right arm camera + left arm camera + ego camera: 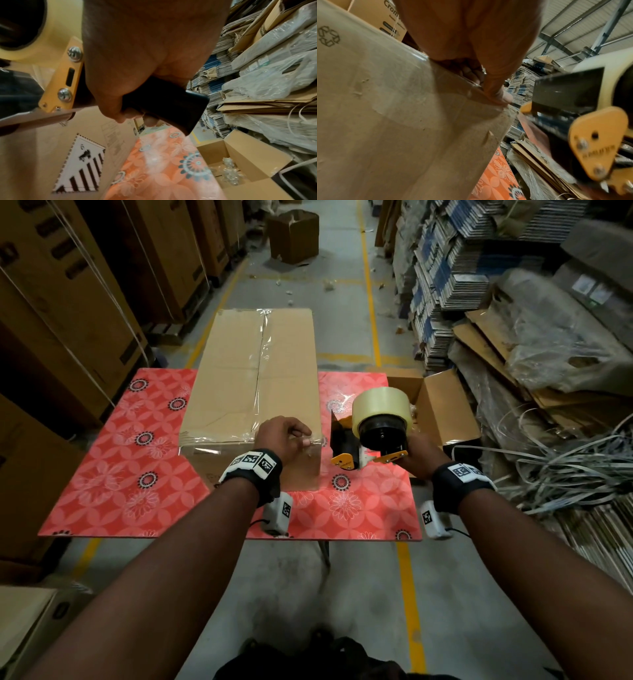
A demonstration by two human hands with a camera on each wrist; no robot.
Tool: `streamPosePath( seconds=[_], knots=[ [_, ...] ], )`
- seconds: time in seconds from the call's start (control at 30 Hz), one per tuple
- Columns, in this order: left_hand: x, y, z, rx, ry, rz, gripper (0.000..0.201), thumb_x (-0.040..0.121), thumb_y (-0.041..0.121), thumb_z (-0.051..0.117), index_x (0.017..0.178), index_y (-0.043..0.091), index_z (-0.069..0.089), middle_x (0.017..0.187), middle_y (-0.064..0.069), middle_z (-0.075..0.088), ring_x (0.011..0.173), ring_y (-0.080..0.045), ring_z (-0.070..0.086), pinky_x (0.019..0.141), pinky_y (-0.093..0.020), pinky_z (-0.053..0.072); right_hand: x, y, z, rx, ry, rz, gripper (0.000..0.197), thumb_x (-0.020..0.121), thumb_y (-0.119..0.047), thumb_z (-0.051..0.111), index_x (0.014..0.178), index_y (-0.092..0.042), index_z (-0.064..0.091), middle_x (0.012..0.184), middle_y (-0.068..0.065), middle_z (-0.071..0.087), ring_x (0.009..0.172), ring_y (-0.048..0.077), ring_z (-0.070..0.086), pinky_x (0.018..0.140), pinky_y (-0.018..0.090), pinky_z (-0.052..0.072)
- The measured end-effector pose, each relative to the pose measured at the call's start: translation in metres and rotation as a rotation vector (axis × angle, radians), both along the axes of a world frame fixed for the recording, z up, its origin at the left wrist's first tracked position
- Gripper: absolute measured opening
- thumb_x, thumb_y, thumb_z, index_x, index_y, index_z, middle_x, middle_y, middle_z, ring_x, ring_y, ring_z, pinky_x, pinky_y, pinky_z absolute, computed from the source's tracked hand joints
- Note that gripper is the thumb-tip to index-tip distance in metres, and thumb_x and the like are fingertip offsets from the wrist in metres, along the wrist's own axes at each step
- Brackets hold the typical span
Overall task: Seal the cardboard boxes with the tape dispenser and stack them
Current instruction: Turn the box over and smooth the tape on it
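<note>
A long cardboard box (253, 378) (385, 108) lies on the red flowered table (120, 457), with clear tape along its top seam and over its near edge. My left hand (306, 440) (488, 86) sits at the box's near right top corner, fingers curled, thumb and fingers pinching the clear tape at that edge. Just right of the box, my right hand (419, 455) (137, 115) grips the black handle (171, 105) of the yellow-and-black tape dispenser (373, 436) (573, 97). The dispenser is held above the table, apart from the box, and its tape roll (380, 405) faces up.
An open cardboard box (442, 409) (248, 162) holding plastic scraps stands against the table's right side. Stacks of flattened cartons (455, 268) and a tangle of strapping (565, 467) fill the right. Tall cartons (68, 302) line the left, and a lone box (293, 236) stands down the aisle.
</note>
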State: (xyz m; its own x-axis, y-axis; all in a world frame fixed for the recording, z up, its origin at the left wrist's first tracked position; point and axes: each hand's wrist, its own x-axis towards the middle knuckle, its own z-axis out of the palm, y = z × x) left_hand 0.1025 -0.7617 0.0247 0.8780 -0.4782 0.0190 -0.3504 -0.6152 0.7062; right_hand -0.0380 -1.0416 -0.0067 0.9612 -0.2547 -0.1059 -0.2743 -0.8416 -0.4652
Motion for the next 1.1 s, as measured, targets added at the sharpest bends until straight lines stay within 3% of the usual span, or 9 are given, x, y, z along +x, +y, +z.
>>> streamPosePath(
  seconds=[0.2, 0.37, 0.47, 0.67, 0.73, 0.83, 0.97, 1.07, 1.1],
  knots=[
    [0.003, -0.002, -0.002, -0.007, 0.04, 0.013, 0.016, 0.072, 0.013, 0.081, 0.083, 0.023, 0.075, 0.078, 0.005, 0.067, 0.076, -0.01, 0.062, 0.08, -0.028, 0.053, 0.002, 0.002, 0.0, -0.039, 0.036, 0.039, 0.013, 0.086, -0.027, 0.073, 0.094, -0.016, 0.072, 0.094, 0.012, 0.073, 0.088, 0.03, 0.068, 0.067, 0.033, 0.05],
    [0.004, -0.003, -0.004, 0.065, 0.013, 0.053, 0.024, 0.07, 0.019, 0.081, 0.069, 0.036, 0.065, 0.07, 0.015, 0.061, 0.076, -0.01, 0.062, 0.08, -0.034, 0.053, 0.023, 0.015, -0.003, -0.037, 0.069, 0.08, 0.012, 0.087, -0.031, 0.067, 0.094, -0.021, 0.068, 0.095, 0.01, 0.072, 0.086, 0.03, 0.066, 0.074, 0.042, 0.056],
    [0.003, -0.006, -0.004, 0.092, 0.008, 0.066, 0.028, 0.069, 0.023, 0.082, 0.063, 0.039, 0.06, 0.071, 0.016, 0.062, 0.079, -0.009, 0.063, 0.082, -0.037, 0.053, 0.022, 0.01, -0.017, -0.032, 0.107, 0.035, 0.013, 0.084, -0.035, 0.068, 0.092, -0.025, 0.065, 0.092, 0.006, 0.071, 0.083, 0.026, 0.065, 0.073, 0.041, 0.056],
    [0.006, -0.006, -0.008, 0.116, -0.012, 0.041, 0.029, 0.067, 0.023, 0.08, 0.06, 0.04, 0.058, 0.074, 0.014, 0.062, 0.081, -0.011, 0.062, 0.081, -0.04, 0.053, 0.009, 0.001, -0.049, -0.072, 0.26, -0.09, 0.014, 0.078, -0.023, 0.07, 0.083, -0.017, 0.059, 0.086, 0.008, 0.066, 0.085, 0.031, 0.062, 0.065, 0.033, 0.046],
    [0.007, -0.006, -0.009, 0.133, -0.02, 0.043, 0.028, 0.067, 0.024, 0.079, 0.06, 0.041, 0.057, 0.075, 0.015, 0.062, 0.083, -0.012, 0.061, 0.082, -0.041, 0.051, 0.006, 0.0, -0.061, 0.002, 0.303, -0.194, 0.014, 0.077, -0.021, 0.073, 0.078, -0.019, 0.059, 0.081, 0.007, 0.063, 0.082, 0.031, 0.064, 0.065, 0.032, 0.046],
    [0.008, -0.007, -0.011, 0.143, -0.027, 0.05, 0.028, 0.067, 0.025, 0.079, 0.06, 0.041, 0.057, 0.074, 0.016, 0.061, 0.084, -0.012, 0.061, 0.083, -0.041, 0.051, 0.01, 0.009, -0.074, 0.241, 0.275, -0.364, 0.011, 0.08, -0.018, 0.074, 0.076, -0.01, 0.069, 0.074, 0.011, 0.069, 0.063, 0.027, 0.064, 0.059, 0.035, 0.056],
    [0.008, -0.007, -0.011, 0.172, -0.025, 0.04, 0.029, 0.071, 0.025, 0.079, 0.063, 0.04, 0.055, 0.079, 0.016, 0.056, 0.093, -0.016, 0.059, 0.085, -0.037, 0.047, 0.029, 0.021, -0.086, 0.501, 0.229, -0.57, 0.024, 0.078, -0.028, 0.075, 0.068, -0.009, 0.063, 0.066, 0.011, 0.066, 0.055, 0.024, 0.059, 0.046, 0.025, 0.048],
    [0.009, -0.007, -0.011, 0.185, -0.029, 0.027, 0.029, 0.072, 0.025, 0.078, 0.063, 0.04, 0.054, 0.079, 0.017, 0.054, 0.094, -0.017, 0.058, 0.087, -0.04, 0.046, 0.048, 0.005, -0.137, 0.624, 0.222, -0.652, 0.044, 0.049, -0.042, 0.075, 0.071, -0.006, 0.066, 0.075, 0.02, 0.071, 0.068, 0.037, 0.069, 0.062, 0.051, 0.058],
    [0.009, -0.007, -0.011, 0.187, -0.029, 0.027, 0.029, 0.072, 0.025, 0.078, 0.062, 0.04, 0.054, 0.078, 0.017, 0.054, 0.093, -0.018, 0.058, 0.088, -0.042, 0.047, 0.053, -0.001, -0.154, 0.659, 0.214, -0.662, 0.049, 0.048, -0.042, 0.075, 0.077, -0.003, 0.067, 0.076, 0.02, 0.071, 0.071, 0.038, 0.069, 0.065, 0.053, 0.057]
  ],
)
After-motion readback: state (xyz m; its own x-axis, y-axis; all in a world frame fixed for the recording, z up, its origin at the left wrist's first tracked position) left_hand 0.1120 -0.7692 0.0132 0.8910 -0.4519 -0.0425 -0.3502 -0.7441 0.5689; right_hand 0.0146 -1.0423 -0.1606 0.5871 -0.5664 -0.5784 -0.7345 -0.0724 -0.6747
